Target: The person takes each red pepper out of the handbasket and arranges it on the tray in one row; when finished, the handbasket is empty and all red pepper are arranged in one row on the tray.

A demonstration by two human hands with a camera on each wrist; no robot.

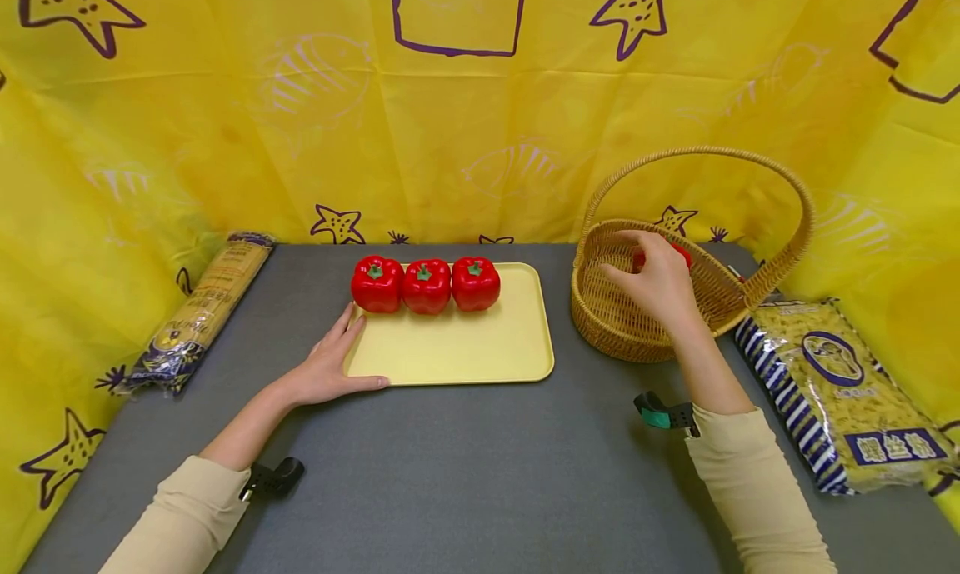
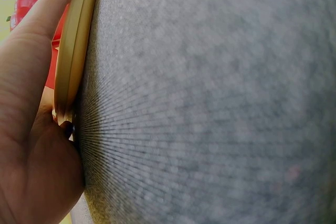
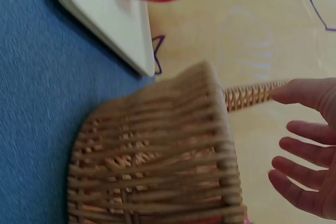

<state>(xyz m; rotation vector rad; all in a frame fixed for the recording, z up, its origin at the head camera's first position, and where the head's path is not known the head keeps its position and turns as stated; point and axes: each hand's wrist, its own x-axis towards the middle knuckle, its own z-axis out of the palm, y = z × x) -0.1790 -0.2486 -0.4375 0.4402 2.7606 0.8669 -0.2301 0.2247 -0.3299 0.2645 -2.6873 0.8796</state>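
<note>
In the head view, my left hand (image 1: 330, 372) rests at the left end of a pale yellow tray (image 1: 480, 353), thumb along the front edge and fingers spread by the left side. The left wrist view shows the straight thumb (image 2: 31, 51) against the tray's rim (image 2: 79, 40). Three red bell peppers with green stems, among them the middle pepper (image 1: 427, 287), sit in a row along the tray's back left. My right hand (image 1: 656, 278) is above a wicker basket (image 1: 615, 336), fingers apart and loosely bent, holding nothing. Partly hidden behind it, a red object (image 1: 681, 254) lies in the basket.
The basket's tall handle (image 1: 697, 151) arches over it. A bag of pasta (image 1: 847, 382) lies at the right, beside the basket. A long noodle packet (image 1: 202, 307) lies at the left. A yellow patterned cloth (image 1: 450, 141) hangs behind the grey table (image 1: 465, 474).
</note>
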